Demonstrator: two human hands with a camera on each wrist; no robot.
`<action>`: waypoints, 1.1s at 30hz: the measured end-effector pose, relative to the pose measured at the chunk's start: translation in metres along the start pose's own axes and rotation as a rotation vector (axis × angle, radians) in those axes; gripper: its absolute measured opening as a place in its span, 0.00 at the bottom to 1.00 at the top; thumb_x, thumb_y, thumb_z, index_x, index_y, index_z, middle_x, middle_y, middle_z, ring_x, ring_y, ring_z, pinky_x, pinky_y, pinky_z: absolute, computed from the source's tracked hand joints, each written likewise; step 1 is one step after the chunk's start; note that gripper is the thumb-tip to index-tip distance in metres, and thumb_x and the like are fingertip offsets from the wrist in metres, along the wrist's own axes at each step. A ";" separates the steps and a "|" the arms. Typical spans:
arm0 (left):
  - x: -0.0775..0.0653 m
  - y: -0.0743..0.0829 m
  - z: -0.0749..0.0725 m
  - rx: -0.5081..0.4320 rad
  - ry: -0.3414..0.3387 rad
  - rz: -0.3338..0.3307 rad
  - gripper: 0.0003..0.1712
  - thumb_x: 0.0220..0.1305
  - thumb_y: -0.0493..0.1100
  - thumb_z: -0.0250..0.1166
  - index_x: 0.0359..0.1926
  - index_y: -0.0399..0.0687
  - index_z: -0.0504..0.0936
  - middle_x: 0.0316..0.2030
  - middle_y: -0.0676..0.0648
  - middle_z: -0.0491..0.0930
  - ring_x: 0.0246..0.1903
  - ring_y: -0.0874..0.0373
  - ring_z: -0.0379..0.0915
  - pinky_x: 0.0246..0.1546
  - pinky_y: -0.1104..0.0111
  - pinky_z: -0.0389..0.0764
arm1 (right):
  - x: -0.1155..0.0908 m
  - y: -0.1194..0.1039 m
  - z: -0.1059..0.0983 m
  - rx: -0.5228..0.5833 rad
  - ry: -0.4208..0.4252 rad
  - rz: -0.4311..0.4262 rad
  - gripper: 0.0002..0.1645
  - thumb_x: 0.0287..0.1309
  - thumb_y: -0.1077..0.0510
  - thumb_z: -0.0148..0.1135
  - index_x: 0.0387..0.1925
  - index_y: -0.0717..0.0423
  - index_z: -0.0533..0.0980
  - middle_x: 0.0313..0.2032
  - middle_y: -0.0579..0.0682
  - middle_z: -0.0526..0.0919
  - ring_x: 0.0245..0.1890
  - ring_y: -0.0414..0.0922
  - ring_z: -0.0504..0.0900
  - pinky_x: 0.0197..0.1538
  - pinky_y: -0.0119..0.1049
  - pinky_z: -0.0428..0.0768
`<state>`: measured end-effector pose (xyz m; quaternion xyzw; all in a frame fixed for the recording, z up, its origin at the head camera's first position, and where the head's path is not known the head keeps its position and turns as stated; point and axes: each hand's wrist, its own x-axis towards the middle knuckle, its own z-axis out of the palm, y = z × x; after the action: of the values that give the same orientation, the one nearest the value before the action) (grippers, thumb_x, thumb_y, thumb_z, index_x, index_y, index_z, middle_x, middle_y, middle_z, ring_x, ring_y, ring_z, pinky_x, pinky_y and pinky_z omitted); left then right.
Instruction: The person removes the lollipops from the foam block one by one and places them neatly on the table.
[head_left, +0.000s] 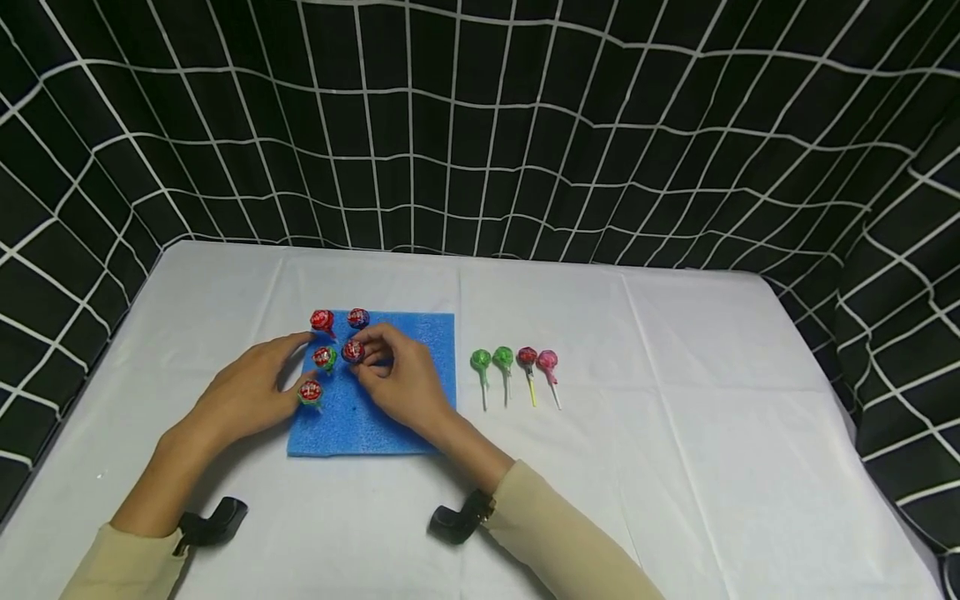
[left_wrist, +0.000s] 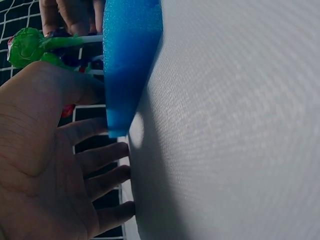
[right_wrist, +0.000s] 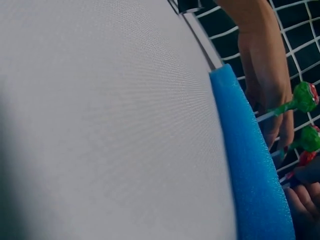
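Observation:
A blue foam block (head_left: pixel 390 417) lies on the white-covered table, with several wrapped lollipops standing upright in it. My right hand (head_left: pixel 407 379) pinches a dark red and blue lollipop (head_left: pixel 353 351) over the block; its stick's lower end is hard to see. Along the block's left edge rests my left hand (head_left: pixel 251 387), fingers spread and fairly straight, the thumb against the foam (left_wrist: pixel 120 65). Near that hand stand a red lollipop (head_left: pixel 322 320), a green and red lollipop (head_left: pixel 325 358) and another green and red lollipop (head_left: pixel 310 392). Behind the pinched one stands a blue and red lollipop (head_left: pixel 358 318).
Right of the block, several lollipops lie in a row on the white cloth (head_left: pixel 675 467): green ones (head_left: pixel 481 360), a dark red one (head_left: pixel 527 357) and a pink one (head_left: pixel 547 361). A black curtain with a white grid (head_left: pixel 480 125) surrounds the table's back and sides.

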<state>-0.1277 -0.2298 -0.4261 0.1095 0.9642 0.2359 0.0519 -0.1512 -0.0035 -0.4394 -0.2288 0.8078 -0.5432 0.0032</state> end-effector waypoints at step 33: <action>-0.001 0.000 0.001 0.005 0.019 0.001 0.37 0.73 0.51 0.62 0.78 0.41 0.68 0.74 0.31 0.71 0.74 0.29 0.66 0.72 0.32 0.69 | -0.004 -0.002 0.000 0.064 0.058 0.029 0.18 0.65 0.70 0.67 0.55 0.65 0.78 0.46 0.61 0.87 0.47 0.51 0.88 0.45 0.22 0.87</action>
<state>-0.1266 -0.2291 -0.4271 0.1078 0.9652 0.2345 0.0426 -0.1468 -0.0029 -0.4391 -0.2009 0.7930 -0.5751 -0.0048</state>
